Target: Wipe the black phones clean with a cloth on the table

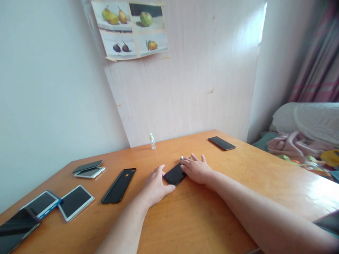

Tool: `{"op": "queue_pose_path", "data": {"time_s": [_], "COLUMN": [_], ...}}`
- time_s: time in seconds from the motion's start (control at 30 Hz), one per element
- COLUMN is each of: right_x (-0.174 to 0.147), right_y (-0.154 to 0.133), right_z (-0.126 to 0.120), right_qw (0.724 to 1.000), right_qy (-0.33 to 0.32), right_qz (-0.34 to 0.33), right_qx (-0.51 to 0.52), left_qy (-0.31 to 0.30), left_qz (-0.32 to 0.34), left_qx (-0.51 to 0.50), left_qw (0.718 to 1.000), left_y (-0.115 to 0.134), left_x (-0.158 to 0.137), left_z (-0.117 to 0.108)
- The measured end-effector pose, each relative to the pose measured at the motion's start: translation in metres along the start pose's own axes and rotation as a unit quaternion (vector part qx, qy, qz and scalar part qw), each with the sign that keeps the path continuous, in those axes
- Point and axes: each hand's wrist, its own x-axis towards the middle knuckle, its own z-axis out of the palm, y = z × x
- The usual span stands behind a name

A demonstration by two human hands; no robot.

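Note:
A black smartphone (175,173) lies screen up on the wooden table, slanting between my hands. My left hand (156,185) curls round its near left end, with thumb and fingers at the edges. Over the far right part of the phone, my right hand (196,168) lies palm down, fingers stretched and spread. Beside its fingertips shows a small whitish thing (181,158), too small to name. The right fingers cover part of the screen. Left of my left hand rests an empty black phone case (119,186).
A small clear spray bottle (153,141) stands at the back edge. Another dark phone (221,143) lies at the far right. On the left are a white tablet (76,202), a blue-edged tablet (42,204), a large dark device (17,227) and a white device with a cover (90,172).

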Motion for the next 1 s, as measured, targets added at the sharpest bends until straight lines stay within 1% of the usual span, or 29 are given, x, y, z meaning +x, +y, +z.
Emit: {"op": "queue_pose_path", "data": {"time_s": [0.07, 0.17, 0.2, 0.23, 0.27, 0.33, 0.4, 0.47, 0.5, 0.57, 0.63, 0.7, 0.73, 0.77, 0.8, 0.83, 0.93, 1.0], "right_x": [-0.005, -0.012, -0.012, -0.011, -0.008, 0.0, 0.006, 0.008, 0.007, 0.001, -0.007, -0.013, -0.014, -0.014, -0.012, -0.01, -0.001, 0.001], "right_y": [-0.009, -0.028, -0.031, -0.032, -0.03, -0.019, -0.005, 0.004, 0.004, -0.004, -0.018, -0.031, -0.035, -0.036, -0.034, -0.029, -0.007, 0.002], "right_z": [0.002, 0.005, 0.006, 0.006, 0.006, 0.003, 0.001, -0.001, -0.001, 0.0, 0.003, 0.006, 0.007, 0.008, 0.007, 0.006, 0.0, -0.003], "right_qw": [0.999, 0.985, 0.982, 0.982, 0.987, 0.997, 1.0, 0.999, 1.0, 1.0, 0.994, 0.983, 0.979, 0.978, 0.981, 0.987, 0.999, 0.999], "right_qy": [-0.01, -0.027, -0.028, -0.027, -0.025, -0.02, -0.016, -0.013, -0.013, -0.017, -0.026, -0.034, -0.038, -0.041, -0.041, -0.038, -0.019, -0.009], "right_qz": [-0.053, -0.17, -0.188, -0.184, -0.158, -0.074, 0.001, 0.03, 0.025, -0.018, -0.103, -0.18, -0.199, -0.201, -0.187, -0.156, -0.027, 0.024], "right_qx": [0.003, 0.016, 0.018, 0.016, 0.011, -0.001, -0.011, -0.013, -0.013, -0.009, 0.002, 0.016, 0.02, 0.02, 0.015, 0.006, -0.016, -0.02], "left_qy": [0.003, 0.008, 0.008, 0.008, 0.008, 0.008, 0.008, 0.004, 0.004, 0.004, 0.006, 0.008, 0.008, 0.009, 0.009, 0.01, 0.011, 0.011], "left_qz": [0.002, 0.008, 0.009, 0.009, 0.007, 0.002, -0.002, 0.0, 0.0, 0.002, 0.006, 0.012, 0.015, 0.015, 0.013, 0.011, 0.004, 0.001], "left_qx": [-0.002, -0.007, -0.009, -0.009, -0.008, -0.006, -0.006, -0.008, -0.01, -0.014, -0.021, -0.027, -0.029, -0.03, -0.03, -0.029, -0.025, -0.024], "left_qw": [1.0, 1.0, 1.0, 1.0, 1.0, 1.0, 1.0, 1.0, 1.0, 1.0, 1.0, 1.0, 0.999, 0.999, 0.999, 0.999, 1.0, 1.0], "left_y": [-0.001, -0.002, -0.002, -0.002, -0.003, -0.002, -0.002, -0.001, -0.001, -0.002, -0.004, -0.007, -0.008, -0.009, -0.009, -0.009, -0.007, -0.005], "left_x": [0.001, 0.002, 0.003, 0.003, 0.002, 0.001, 0.0, 0.0, 0.0, 0.001, 0.003, 0.005, 0.005, 0.006, 0.006, 0.005, 0.002, 0.001], "left_z": [0.001, 0.003, 0.003, 0.003, 0.003, 0.002, 0.001, 0.0, 0.0, 0.001, 0.003, 0.005, 0.006, 0.007, 0.007, 0.006, 0.004, 0.002]}}
